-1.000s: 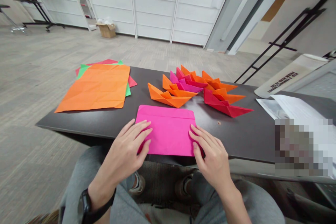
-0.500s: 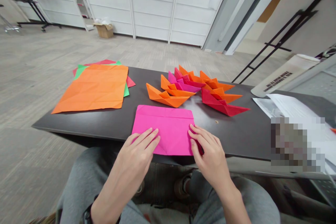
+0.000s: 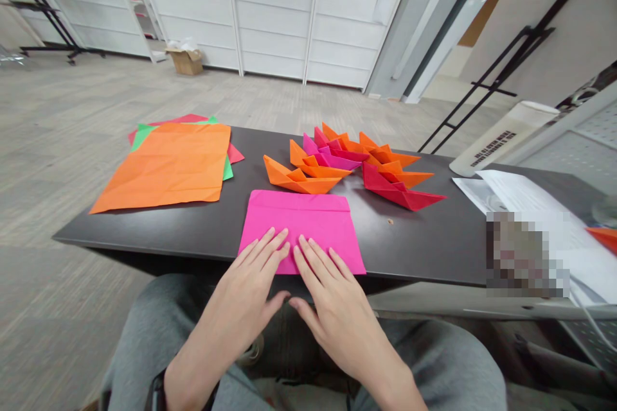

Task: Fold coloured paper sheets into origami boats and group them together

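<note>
A folded sheet of pink paper [image 3: 301,218] lies flat at the front edge of the dark table, with a crease running across it near its far side. My left hand [image 3: 255,276] rests on its left part, fingers stretched out flat. Beside it, my right hand [image 3: 332,308] presses on the paper's near middle, fingers spread and the thumb off the front edge. The two thumbs almost touch. Just beyond the pink paper sits an orange paper boat [image 3: 308,181], in front of several more boats in orange, pink and red.
Orange sheets [image 3: 168,167] lie over green and red ones at the table's left. A red paper boat [image 3: 400,191] stands right of centre. Farther right are a white cylinder [image 3: 501,138], white papers [image 3: 530,205] and a blurred-out patch. A cardboard box [image 3: 186,61] stands on the floor.
My right hand has moved left from the paper's right edge to its near middle, beside my left hand, and its fingers have flattened. The view has shifted slightly.
</note>
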`<state>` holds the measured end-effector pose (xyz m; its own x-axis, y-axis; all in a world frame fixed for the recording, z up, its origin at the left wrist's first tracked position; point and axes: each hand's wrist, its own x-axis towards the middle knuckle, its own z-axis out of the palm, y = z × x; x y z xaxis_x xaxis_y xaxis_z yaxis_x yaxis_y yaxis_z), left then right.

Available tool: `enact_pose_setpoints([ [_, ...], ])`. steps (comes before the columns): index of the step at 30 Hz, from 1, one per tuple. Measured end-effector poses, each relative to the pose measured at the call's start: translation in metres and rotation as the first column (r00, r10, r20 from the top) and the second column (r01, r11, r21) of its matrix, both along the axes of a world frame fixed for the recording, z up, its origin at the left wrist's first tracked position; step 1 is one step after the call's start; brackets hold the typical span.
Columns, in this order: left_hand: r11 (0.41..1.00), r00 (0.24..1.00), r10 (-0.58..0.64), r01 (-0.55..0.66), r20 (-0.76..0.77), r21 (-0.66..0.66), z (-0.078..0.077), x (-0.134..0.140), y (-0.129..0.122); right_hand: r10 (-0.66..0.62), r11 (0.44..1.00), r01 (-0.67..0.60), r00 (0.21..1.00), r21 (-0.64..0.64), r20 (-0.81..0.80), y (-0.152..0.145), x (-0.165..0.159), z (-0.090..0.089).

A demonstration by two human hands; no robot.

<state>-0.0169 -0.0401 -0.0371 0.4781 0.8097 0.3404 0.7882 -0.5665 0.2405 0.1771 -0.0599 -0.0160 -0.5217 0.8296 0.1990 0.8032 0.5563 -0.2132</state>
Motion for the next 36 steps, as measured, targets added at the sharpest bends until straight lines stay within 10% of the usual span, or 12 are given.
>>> enact_pose_setpoints([
  [13,1.0,1.0,-0.011,0.011,0.005,-0.002,0.002,-0.004,0.002,-0.105,0.994,0.106,0.994,-0.01,0.042,0.004,0.075,0.006],
  [23,0.969,0.995,-0.076,0.09,-0.072,0.229,0.011,0.019,-0.002,-0.187,0.982,0.186,0.974,-0.019,-0.127,-0.002,0.063,0.023],
  [36,0.964,0.955,-0.263,0.253,0.137,0.088,0.03,-0.015,-0.007,0.109,0.984,-0.152,0.926,-0.094,-0.36,0.048,0.051,0.034],
])
